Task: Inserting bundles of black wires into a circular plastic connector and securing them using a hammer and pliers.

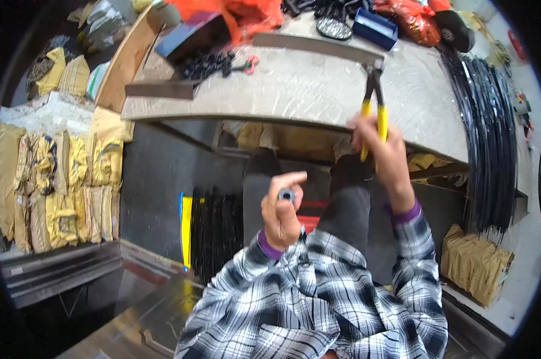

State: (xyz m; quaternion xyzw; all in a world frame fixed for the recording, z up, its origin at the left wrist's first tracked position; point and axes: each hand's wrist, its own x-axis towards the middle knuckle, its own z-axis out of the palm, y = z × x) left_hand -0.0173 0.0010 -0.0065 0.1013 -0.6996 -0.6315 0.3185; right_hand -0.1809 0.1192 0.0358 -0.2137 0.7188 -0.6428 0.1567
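Note:
Over the table's near edge, my right hand (390, 152) is closed round the yellow handles of a pair of pincers (382, 119). Their dark metal jaws point away from me, close to a flat metal bar lying on the table. My left hand (278, 218), lower and above my lap, has its fingers curled round a small tube-like piece (286, 195). Only the round, dark-rimmed end of that piece shows; the fingers hide the rest.
The pale worktable (300, 78) holds dark small parts (207, 66), red-handled scissors (250, 64), a blue box (375, 28) and a round dish (334, 29). Long black strips (485, 131) hang at the right. Black strips (216, 230) stand at lower left, and wrapped bundles (73, 185) farther left.

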